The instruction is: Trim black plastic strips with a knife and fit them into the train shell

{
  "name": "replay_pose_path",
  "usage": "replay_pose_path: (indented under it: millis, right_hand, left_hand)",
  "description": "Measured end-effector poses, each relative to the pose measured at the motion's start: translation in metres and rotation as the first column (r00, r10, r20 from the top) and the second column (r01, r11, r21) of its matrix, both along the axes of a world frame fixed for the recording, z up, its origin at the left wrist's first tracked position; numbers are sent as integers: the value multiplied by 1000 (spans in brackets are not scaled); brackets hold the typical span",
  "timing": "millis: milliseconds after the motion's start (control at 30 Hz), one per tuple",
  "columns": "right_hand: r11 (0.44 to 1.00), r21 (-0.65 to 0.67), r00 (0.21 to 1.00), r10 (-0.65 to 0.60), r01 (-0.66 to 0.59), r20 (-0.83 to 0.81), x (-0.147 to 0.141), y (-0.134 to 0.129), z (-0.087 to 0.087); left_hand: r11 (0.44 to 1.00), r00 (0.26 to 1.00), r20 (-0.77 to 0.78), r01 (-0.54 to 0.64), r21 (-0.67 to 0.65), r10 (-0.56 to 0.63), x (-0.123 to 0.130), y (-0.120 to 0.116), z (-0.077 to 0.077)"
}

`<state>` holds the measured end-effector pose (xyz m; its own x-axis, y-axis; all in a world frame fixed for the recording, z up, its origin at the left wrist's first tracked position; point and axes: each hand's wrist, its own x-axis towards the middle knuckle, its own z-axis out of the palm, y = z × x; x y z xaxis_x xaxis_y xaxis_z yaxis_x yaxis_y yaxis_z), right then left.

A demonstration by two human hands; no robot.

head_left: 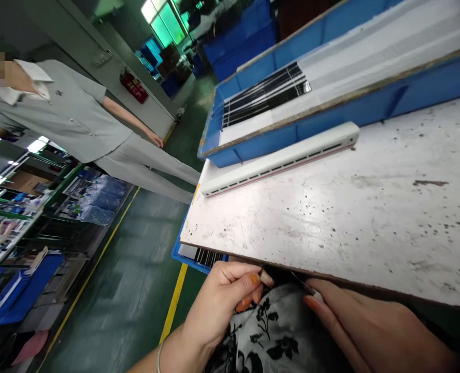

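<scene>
My left hand (218, 305) pinches a small pale piece (267, 278) between its fingertips, just below the table's front edge. My right hand (354, 326) is closed at the fingertips on a thin dark strip with a white end (314, 294). The strip reaches towards the pale piece, but its exact join is too small to tell. Both hands are over a lap in black-and-white floral cloth (269, 326). A long white slotted plastic bar (280, 158) lies on the scuffed pale worktop (331, 217), beyond my hands.
A blue tray (261, 111) holding black strips on white sheets stands behind the bar. A lower blue bin (195, 256) sits under the worktop's left edge. A standing person in a grey uniform (70, 116) is at left, near shelves (31, 223) and a green floor (125, 269).
</scene>
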<state>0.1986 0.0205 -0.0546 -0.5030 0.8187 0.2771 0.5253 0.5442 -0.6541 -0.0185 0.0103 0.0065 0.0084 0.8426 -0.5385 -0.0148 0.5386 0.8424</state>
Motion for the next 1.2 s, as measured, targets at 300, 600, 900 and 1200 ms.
replay_pose_path:
  millis: [300, 600, 900, 1200]
  right_hand:
    - [999, 30, 997, -22, 19, 80, -10, 0, 12]
    - [1000, 5, 981, -2, 1, 195, -15, 6, 27]
    - [1000, -6, 953, 24, -23, 301, -12, 9, 31]
    - [996, -74, 957, 77, -58, 280, -11, 15, 38]
  left_hand:
    - [994, 994, 23, -105, -44, 106, 20, -8, -26]
    - [994, 994, 26, -103, -32, 104, 24, -2, -33]
    - [999, 1000, 22, 2, 52, -3, 19, 2, -31]
    - [996, 998, 54, 7, 90, -12, 19, 3, -32]
